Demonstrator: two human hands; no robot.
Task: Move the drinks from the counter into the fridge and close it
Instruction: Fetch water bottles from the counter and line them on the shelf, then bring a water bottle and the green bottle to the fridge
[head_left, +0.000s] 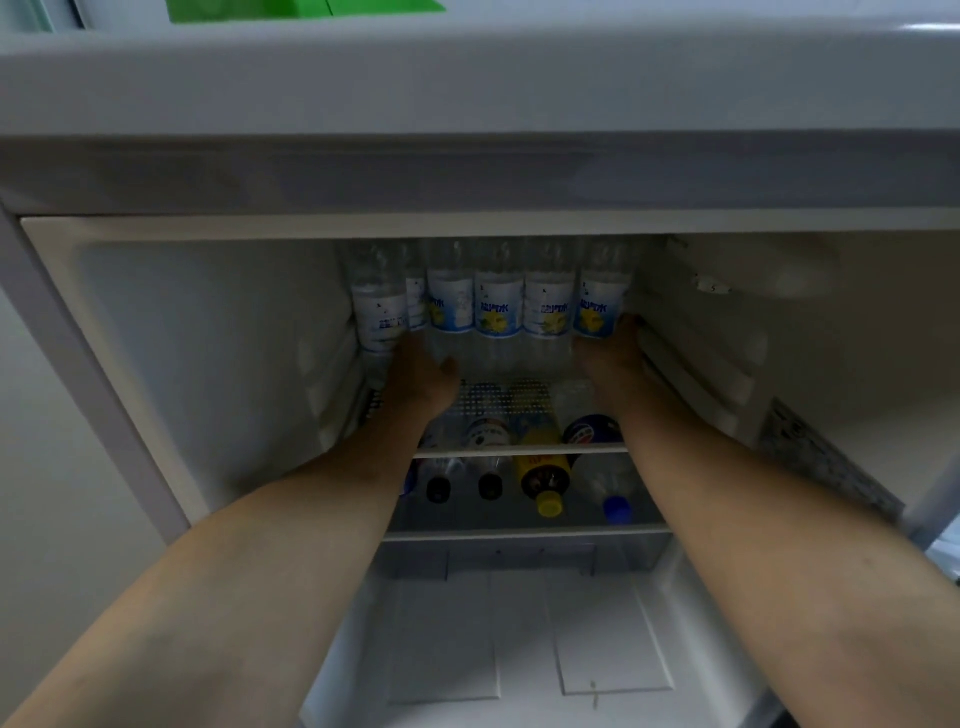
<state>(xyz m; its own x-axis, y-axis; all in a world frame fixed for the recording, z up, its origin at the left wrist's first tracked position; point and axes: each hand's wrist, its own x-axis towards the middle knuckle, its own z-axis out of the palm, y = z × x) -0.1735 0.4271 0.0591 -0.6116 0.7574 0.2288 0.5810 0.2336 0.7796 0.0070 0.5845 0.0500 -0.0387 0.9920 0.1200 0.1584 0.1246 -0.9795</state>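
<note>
Both bare arms reach deep into the open white fridge (156, 332), toward a row of clear plastic bottles with white-and-blue labels (498, 306) standing upright at the far end of the upper glass shelf (519, 449). The left hand (421, 376) lies against the lower part of the leftmost bottles, and the right hand (615, 358) presses on the rightmost bottle, beside the ribbed right wall (whether the fingers curl round a bottle or lie flat is hidden, so I cannot tell). On the shelf beneath lie more drinks on their sides, caps toward the near edge: two dark-capped bottles (462, 486), a yellow-capped bottle (543, 483) and a blue-capped clear bottle (610, 493). Nearest is a clear crisper drawer (519, 623).
</note>
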